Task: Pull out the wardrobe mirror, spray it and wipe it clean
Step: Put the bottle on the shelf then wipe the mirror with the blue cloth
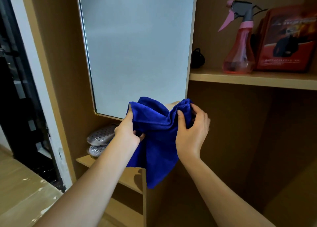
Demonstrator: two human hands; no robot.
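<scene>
Item: blue cloth (159, 132), bunched betw. both hands just below mirror (137, 47); left hand (127, 132) and right hand (192, 132) each pinching a fold.

Risks: loose tail dangling, prob. dragging streaks; spray bottle (239, 43) sitting near shelf (248, 79) edge, prob. getting knocked.

Unclear: mirror top cut off, glass looking hazy, wetness not showing; shoes (101, 137) partly hidden.

Two bare forearms reach in from the bottom edge, with no sleeves, cuffs or gloves on them. No watch, bracelet or band shows at either wrist. The left hand (127, 132) and the right hand (192, 134) are uncovered, and no rings show on the fingers (181, 118) that can be seen. The thumbnails are short and plain, without polish. Both forearms are slim and smooth.
</scene>
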